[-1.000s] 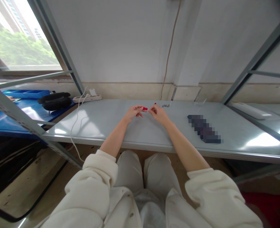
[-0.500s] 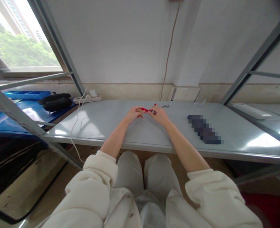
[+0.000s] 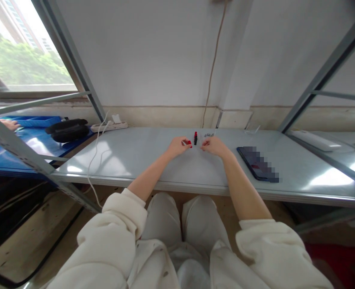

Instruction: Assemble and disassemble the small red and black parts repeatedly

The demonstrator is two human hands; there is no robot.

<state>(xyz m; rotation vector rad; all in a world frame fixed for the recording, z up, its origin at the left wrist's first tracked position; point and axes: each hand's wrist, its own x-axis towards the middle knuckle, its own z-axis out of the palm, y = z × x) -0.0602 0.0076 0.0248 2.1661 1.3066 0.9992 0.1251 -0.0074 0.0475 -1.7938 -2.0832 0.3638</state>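
Note:
My left hand [image 3: 179, 146] is closed around a small red piece [image 3: 190, 143], whose end shows at the fingertips; its kind is too small to tell. Just to the right of it, a short red and black object [image 3: 195, 138] stands or lies on the grey table [image 3: 141, 156]. My right hand [image 3: 212, 145] is apart from the left, low over the tabletop, with thumb and fingers drawn together. Whatever is between those fingers, if anything, cannot be made out. Behind the right hand lie several small dark parts [image 3: 209, 135], partly on or in something clear.
A phone [image 3: 251, 160], partly blurred out, lies right of my right arm. At the left are a power strip [image 3: 109, 126] with a white cable [image 3: 94, 160], a black case [image 3: 67, 130] and a blue tray [image 3: 35, 121]. Another person's hand [image 3: 11, 125] shows beside the tray.
My hands have come apart; both were on one red, stick-like thing. The right hand moved right toward the small dark parts, and the red and black object now shows between the hands.

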